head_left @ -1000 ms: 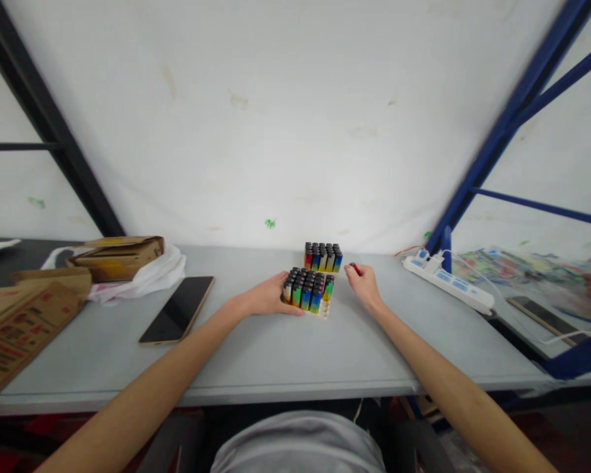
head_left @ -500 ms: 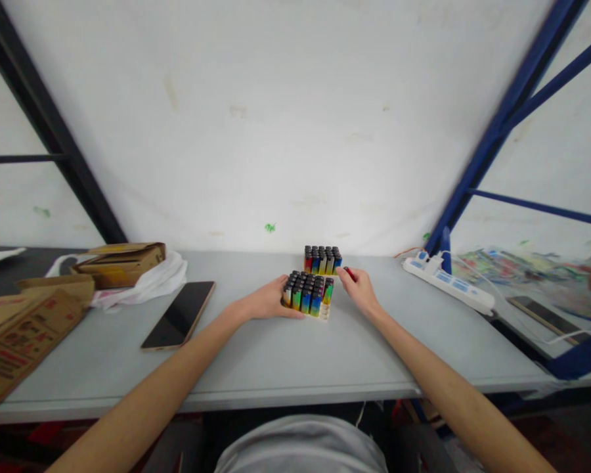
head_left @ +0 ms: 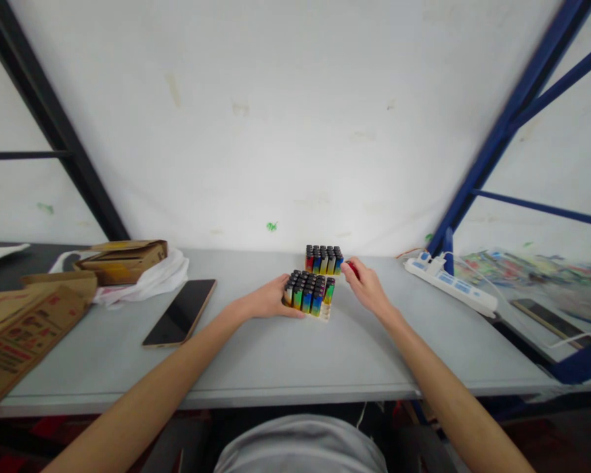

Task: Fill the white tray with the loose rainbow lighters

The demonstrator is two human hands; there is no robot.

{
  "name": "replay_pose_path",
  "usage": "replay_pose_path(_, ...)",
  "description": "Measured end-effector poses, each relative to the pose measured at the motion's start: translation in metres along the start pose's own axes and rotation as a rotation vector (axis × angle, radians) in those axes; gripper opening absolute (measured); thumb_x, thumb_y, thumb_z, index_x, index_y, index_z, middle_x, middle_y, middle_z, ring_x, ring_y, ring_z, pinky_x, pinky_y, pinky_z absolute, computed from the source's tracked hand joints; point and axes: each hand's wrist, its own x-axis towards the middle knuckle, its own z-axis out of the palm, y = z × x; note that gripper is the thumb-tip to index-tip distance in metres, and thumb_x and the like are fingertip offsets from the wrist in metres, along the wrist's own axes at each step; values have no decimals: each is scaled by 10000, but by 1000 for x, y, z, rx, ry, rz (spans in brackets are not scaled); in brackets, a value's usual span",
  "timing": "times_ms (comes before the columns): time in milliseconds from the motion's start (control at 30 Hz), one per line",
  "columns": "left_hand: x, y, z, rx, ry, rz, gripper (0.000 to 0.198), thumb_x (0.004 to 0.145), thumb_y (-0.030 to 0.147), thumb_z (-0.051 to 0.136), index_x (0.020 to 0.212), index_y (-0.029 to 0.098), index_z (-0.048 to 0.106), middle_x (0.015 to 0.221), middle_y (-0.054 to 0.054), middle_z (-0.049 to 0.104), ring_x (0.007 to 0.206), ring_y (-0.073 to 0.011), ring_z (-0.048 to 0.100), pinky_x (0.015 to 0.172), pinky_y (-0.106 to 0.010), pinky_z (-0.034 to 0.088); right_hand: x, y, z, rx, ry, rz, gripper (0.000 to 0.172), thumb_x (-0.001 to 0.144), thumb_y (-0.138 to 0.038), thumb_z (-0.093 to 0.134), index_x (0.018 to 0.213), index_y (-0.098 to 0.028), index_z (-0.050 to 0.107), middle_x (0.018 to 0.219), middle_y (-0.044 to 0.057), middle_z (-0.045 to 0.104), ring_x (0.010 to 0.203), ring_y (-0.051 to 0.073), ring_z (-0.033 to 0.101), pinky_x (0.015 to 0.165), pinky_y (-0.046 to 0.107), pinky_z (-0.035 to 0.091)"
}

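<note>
Several colourful lighters (head_left: 306,301) with black tops stand upright in a pale tray (head_left: 324,315), whose bare holes show at the front right corner. My left hand (head_left: 270,299) grips this tray from its left side, thumb along the front. A red lighter (head_left: 353,267) is pinched in my right hand (head_left: 369,286), largely covered by the fingers. That hand is just right of a second block of upright lighters (head_left: 324,261), which stands behind the first near the wall.
A phone (head_left: 180,313) lies left of my left forearm. Cardboard boxes (head_left: 128,264) and a white plastic bag (head_left: 165,279) are at the left. A white power strip (head_left: 450,287) with a cable lies at the right, beside a blue metal frame (head_left: 497,141).
My right hand has shifted slightly right, and the red lighter in it is turned and more hidden by the fingers. My left hand and the front tray have stayed put.
</note>
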Motion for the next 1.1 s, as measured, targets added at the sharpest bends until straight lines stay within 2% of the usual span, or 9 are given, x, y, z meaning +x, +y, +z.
replay_pose_path(100,-1,1,0,3,7,23,925,672,563,940,1447,211,581,1411,-101,670,1329,-362,616,1218,-479,443,-3,-8,-11,-18,-50,-61,407,1079,-594,399,1031,-236,587,737,-3,619,666,188,563,666,304,444)
replay_pose_path(167,-1,2,0,-5,6,24,914,678,555,938,1445,213,579,1399,-97,677,1323,-357,621,1205,-473,457,-5,-14,-15,-33,-53,-174,420,1079,-596,427,1026,-231,628,886,58,690,839,225,637,800,344,502)
replay_pose_path(233,-2,3,-1,-10,-1,15,905,679,553,938,1436,212,579,1391,-98,680,1318,-355,625,1194,-467,468,-7,-20,-17,-56,-37,-284,426,1054,-604,501,961,-224,671,1000,104,707,982,262,643,906,385,509)
replay_pose_path(300,-2,4,-1,-21,-2,8,896,673,557,939,1422,215,584,1375,-92,688,1312,-354,630,1190,-464,473,-8,-24,-17,-57,-73,-297,411,1044,-593,540,947,-224,694,932,90,701,920,256,642,871,381,518)
replay_pose_path(367,-2,4,-1,-34,1,12,884,675,558,936,1415,221,589,1352,-83,700,1303,-354,636,1187,-466,477,-10,-26,-16,-36,-173,-251,376,1057,-560,537,989,-226,698,835,51,693,789,224,634,791,353,518)
replay_pose_path(567,-2,4,-1,-3,-3,9,877,675,552,936,1416,217,607,1391,-101,671,1294,-359,637,1191,-473,474,-13,-14,-7,-71,-397,-275,257,1058,-457,572,1098,-223,670,952,48,749,771,195,663,764,322,515)
replay_pose_path(767,-1,2,-1,-10,-1,-7,894,658,563,938,1410,208,608,1398,-101,675,1283,-358,647,1194,-468,469,-12,-8,-6,-113,-387,-217,323,1020,-447,657,1262,-234,631,819,-2,708,744,197,658,740,312,520)
replay_pose_path(967,-1,2,-1,-14,-2,0,906,661,545,944,1425,208,592,1414,-101,671,1316,-354,621,1214,-463,447,-10,-13,-15,-35,-461,-240,256,994,-470,708,1037,-220,679,863,20,737,762,197,671,733,307,520)
replay_pose_path(1100,-1,-1,0,-21,15,-9,934,650,535,956,1446,213,591,1415,-108,670,1312,-363,624,1202,-471,457,-9,-19,-17,-12,-582,-261,228,1020,-440,684,1039,-216,726,943,39,768,812,202,683,790,316,528)
